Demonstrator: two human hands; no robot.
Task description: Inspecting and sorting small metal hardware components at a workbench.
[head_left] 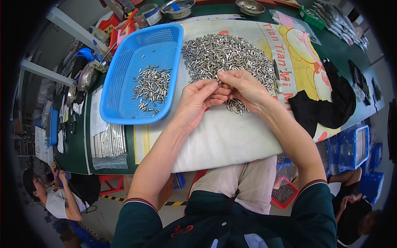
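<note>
A wide pile of small shiny metal cylinders [225,51] is spread on the printed cloth [198,149]. Over the pile's near edge my two hands meet, fingertips almost touching. Thumb and fingers of my right hand [244,84] pinch a small metal cylinder, of which only a glint shows. My left hand [196,101] is closed too, its thumb and forefinger pressed together; whatever lies in it is hidden by the fingers. To the left of my hands stands a blue perforated plastic basket [120,82], with a smaller heap of loose metal cylinders [153,87] in it.
Black cloth [322,107] lies on the right. Metal bowls [178,9] stand at the back. Left of my arm, a bag of metal rods [108,144] lies near the table edge. A red bin [285,192] sits below. Other people [62,194] sit at both sides.
</note>
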